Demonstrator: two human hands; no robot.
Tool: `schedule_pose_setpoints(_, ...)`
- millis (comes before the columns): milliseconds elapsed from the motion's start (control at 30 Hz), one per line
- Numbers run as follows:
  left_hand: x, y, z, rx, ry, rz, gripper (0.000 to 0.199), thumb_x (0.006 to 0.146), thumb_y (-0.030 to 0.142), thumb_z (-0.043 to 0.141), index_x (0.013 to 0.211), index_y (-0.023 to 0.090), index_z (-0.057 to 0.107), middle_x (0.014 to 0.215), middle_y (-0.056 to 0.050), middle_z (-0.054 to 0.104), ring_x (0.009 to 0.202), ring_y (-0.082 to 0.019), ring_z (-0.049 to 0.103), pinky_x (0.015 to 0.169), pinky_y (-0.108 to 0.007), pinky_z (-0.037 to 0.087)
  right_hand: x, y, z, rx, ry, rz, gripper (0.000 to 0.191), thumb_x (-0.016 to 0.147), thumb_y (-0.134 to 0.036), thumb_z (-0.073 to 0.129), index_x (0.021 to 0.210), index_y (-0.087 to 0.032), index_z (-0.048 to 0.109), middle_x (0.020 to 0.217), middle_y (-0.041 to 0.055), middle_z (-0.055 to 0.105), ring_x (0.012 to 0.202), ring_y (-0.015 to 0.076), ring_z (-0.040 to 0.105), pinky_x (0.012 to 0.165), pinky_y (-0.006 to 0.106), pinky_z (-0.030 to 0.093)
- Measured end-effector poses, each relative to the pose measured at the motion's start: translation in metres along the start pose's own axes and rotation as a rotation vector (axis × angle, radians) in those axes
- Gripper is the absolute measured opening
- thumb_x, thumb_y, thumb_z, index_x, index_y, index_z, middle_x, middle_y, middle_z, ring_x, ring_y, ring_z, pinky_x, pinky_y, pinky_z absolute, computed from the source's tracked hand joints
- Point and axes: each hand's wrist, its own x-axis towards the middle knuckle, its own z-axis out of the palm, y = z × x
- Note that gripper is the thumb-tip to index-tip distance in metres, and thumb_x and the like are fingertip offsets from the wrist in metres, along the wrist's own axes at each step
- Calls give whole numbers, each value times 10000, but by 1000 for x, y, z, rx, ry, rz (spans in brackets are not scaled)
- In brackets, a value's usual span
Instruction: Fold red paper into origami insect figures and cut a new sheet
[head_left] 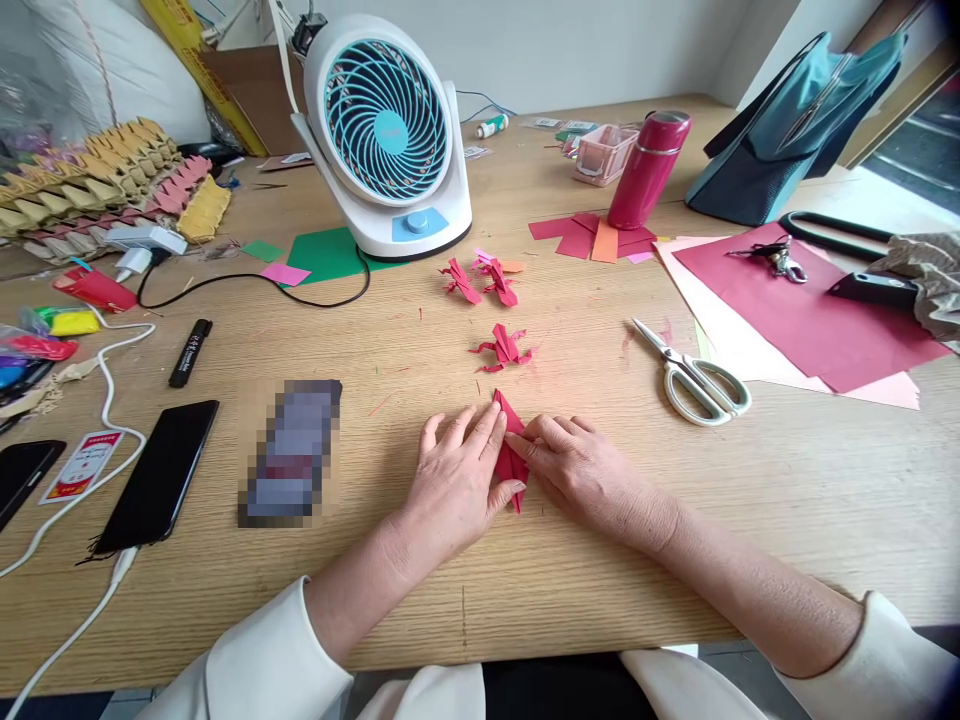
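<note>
A narrow, pointed piece of folded red paper point(512, 466) lies on the table between my hands. My left hand point(459, 462) holds it down from the left, fingers stretched along its upper edge and thumb on its lower part. From the right, my right hand point(589, 470) presses its fingertips onto the paper's middle, the other fingers curled. Part of the paper is hidden under both hands. Just beyond it sits a red origami frog point(504, 347). Two more small red folded figures, one on the left point(460, 280) and one on the right point(498, 281), stand farther back.
White-handled scissors point(701, 385) lie to the right, near red paper sheets point(817, 290) with keys on top. A fan point(390, 140) and a red flask point(649, 170) stand at the back. Phones, one black point(159, 475), a marker point(190, 353) and white cables are at left.
</note>
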Motion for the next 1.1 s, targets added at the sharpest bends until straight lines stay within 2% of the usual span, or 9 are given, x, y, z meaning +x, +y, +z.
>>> schedule_pose_setpoints(200, 8, -4, 5, 31, -10, -33, 740, 903, 608, 534, 1467, 137, 444, 1537, -155, 442, 1344, -360, 406, 1082, -590, 318, 1, 0, 2, 17, -6, 4, 280, 1013, -290, 478, 1203, -144, 623, 1010, 101, 595, 825, 201, 554, 714, 340, 399)
schedule_pose_setpoints(400, 11, -5, 6, 60, -17, -53, 810, 904, 675, 457, 1492, 122, 402, 1579, -145, 378, 1369, -390, 371, 1078, -617, 309, 0, 0, 2, 3, 13, -9, 313, 1016, -318, 471, 1223, -137, 621, 983, 103, 590, 796, 201, 548, 696, 338, 407)
schedule_pose_setpoints(633, 20, -8, 7, 88, -28, -79, 783, 934, 663, 396, 1490, 112, 401, 1595, -145, 347, 1394, -390, 359, 1094, -608, 312, 0, 0, 3, -10, 12, -9, 329, 1014, -253, 471, 1293, -131, 596, 993, 108, 593, 812, 201, 554, 712, 332, 408)
schedule_pose_setpoints(767, 20, -10, 12, 108, -23, -84, 762, 954, 635, 373, 1522, 127, 350, 1637, -139, 244, 1442, -407, 294, 1097, -614, 318, -1, 2, 5, -8, 20, -8, 326, 1015, -234, 462, 1296, -139, 596, 1010, 110, 590, 829, 200, 553, 714, 328, 399)
schedule_pose_setpoints(967, 4, -15, 9, 123, -37, -43, 711, 961, 574, 429, 1551, 199, 303, 1664, -100, 150, 1490, -407, 201, 1131, -658, 255, -1, 3, 3, 0, 12, -7, 281, 1009, -230, 465, 1236, -152, 611, 1027, 103, 578, 830, 185, 545, 713, 319, 378)
schedule_pose_setpoints(1100, -15, -18, 6, 123, -35, 19, 684, 970, 538, 434, 1562, 237, 273, 1662, -79, 168, 1506, -397, 157, 1129, -680, 240, 0, 3, 2, -7, 5, -2, 284, 1014, -222, 441, 1236, -160, 606, 1040, 96, 572, 814, 184, 536, 715, 324, 369)
